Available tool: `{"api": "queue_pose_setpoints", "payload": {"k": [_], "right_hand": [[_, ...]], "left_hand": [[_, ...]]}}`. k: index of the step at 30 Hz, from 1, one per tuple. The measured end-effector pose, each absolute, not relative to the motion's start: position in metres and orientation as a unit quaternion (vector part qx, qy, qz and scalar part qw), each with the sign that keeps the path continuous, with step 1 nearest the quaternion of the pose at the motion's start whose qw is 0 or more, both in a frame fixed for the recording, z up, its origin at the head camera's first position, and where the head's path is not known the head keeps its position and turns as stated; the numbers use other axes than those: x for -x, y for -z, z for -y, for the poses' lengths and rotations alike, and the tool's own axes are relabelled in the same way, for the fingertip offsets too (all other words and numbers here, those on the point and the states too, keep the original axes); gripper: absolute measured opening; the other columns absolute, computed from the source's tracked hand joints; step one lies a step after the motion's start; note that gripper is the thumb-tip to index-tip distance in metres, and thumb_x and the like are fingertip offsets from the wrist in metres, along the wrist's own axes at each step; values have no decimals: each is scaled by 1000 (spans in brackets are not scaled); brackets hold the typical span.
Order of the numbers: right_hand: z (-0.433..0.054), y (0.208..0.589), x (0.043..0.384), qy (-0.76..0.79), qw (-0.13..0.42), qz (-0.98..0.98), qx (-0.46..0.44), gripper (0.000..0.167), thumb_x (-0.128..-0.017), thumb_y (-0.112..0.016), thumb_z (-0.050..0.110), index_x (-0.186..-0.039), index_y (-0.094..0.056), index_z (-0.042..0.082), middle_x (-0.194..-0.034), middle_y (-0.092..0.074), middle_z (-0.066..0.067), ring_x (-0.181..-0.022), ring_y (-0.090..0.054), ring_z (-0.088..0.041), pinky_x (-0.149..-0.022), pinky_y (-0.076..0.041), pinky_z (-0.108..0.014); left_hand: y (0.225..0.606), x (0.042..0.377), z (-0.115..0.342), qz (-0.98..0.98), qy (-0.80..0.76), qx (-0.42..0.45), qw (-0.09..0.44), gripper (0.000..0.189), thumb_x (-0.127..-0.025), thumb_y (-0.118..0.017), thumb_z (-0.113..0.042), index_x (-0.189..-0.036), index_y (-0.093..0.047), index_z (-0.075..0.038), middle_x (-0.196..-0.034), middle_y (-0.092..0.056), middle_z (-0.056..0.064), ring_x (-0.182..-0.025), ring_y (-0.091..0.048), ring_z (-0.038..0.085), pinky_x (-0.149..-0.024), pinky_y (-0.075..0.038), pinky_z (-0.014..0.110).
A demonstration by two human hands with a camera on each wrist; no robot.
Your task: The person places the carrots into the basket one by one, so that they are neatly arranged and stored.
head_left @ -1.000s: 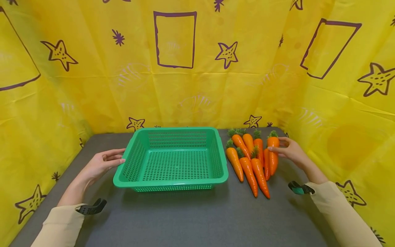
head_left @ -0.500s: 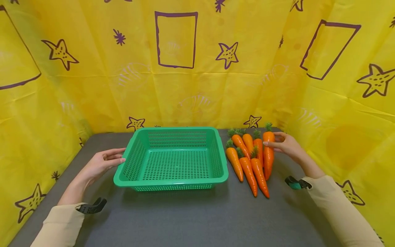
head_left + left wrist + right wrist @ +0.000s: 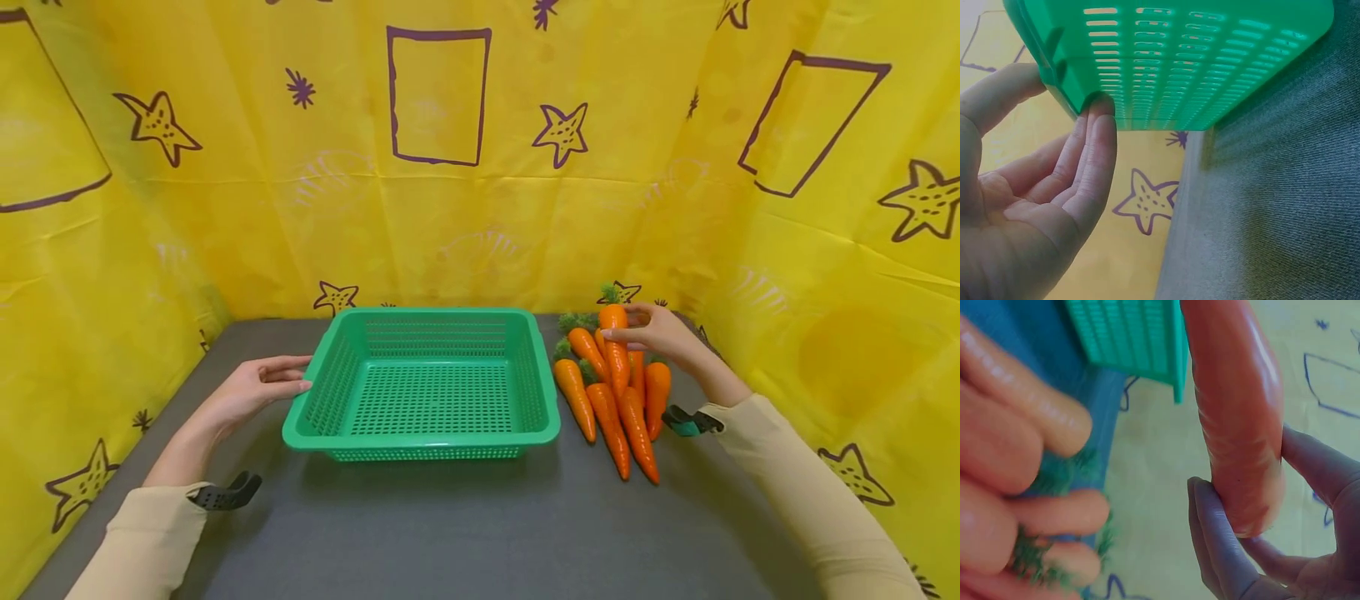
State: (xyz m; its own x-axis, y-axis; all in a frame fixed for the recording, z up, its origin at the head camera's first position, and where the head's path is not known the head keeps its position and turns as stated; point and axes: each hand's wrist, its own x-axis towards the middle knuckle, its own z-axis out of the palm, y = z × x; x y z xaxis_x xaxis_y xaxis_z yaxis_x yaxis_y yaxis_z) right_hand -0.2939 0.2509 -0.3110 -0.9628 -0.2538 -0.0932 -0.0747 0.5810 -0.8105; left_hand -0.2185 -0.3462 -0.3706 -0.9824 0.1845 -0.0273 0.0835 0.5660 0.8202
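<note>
A green plastic basket point(image 3: 422, 440) with slotted walls stands on the dark grey table. My left hand point(image 3: 251, 390) holds its left rim, the thumb at the rim and the fingertips under it against the outer wall, as the left wrist view shows. My right hand point(image 3: 663, 335) pinches a carrot point(image 3: 617, 346) near its leafy top, thumb on one side and fingers on the other. That carrot is raised above the other carrots point(image 3: 609, 425), which lie bunched on the table to the right of the basket. In the right wrist view the held carrot point(image 3: 1241, 425) fills the middle, apart from the pile.
Yellow cloth point(image 3: 438, 225) with purple drawings hangs behind the table and along both sides. The grey tabletop point(image 3: 450, 533) extends in front of the basket. Each wrist wears a dark band, such as the left wrist band point(image 3: 228, 493).
My right hand has lifted a carrot from the right side of the pile and carried it up and left over the others. My left hand stays at the basket's rim.
</note>
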Motion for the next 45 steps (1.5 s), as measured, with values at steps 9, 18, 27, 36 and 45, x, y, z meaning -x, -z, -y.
{"api": "queue_pose_setpoints", "payload": {"k": [9, 18, 27, 36, 45], "right_hand": [[-209, 302, 306, 460, 119, -873, 111, 85, -83, -72, 39, -147, -28, 3, -146, -36, -25, -120, -53, -36, -90, -53, -39], [-171, 301, 320, 483, 139, -854, 136, 85, -82, -73, 36, -146, -28, 3, -144, -38, -23, -111, -59, -32, -87, -54, -38], [-132, 305, 329, 503, 165, -833, 160, 77, -83, -73, 27, -143, -32, 2, -134, -48, -25, -101, -64, -31, -85, -54, -48], [-91, 310, 331, 489, 187, -834, 175, 77, -82, -74, 26, -143, -33, 2, -132, -50, -25, -104, -63, -34, -81, -56, -46], [-48, 313, 328, 475, 205, -833, 196, 78, -80, -76, 25, -141, -34, 1, -125, -53, -22, -96, -66, -29, -76, -58, -39]], "left_hand": [[361, 218, 344, -885, -453, -88, 60, 61, -89, -66, -33, -139, -46, -3, -122, -62, 19, -98, -60, -3, -97, -44, 47], [354, 217, 344, -892, -438, -89, 64, 64, -87, -68, -34, -138, -46, -3, -123, -62, 19, -97, -61, -1, -97, -45, 48], [349, 216, 339, -897, -430, -80, 68, 67, -85, -70, -36, -139, -45, -3, -125, -60, 20, -109, -61, 24, -97, -44, 52], [347, 215, 335, -896, -433, -69, 71, 69, -85, -71, -33, -139, -44, 0, -124, -60, 22, -113, -58, 33, -97, -42, 55], [346, 214, 335, -893, -439, -68, 76, 71, -84, -72, -31, -140, -43, 0, -126, -59, 23, -114, -57, 34, -98, -40, 57]]}}
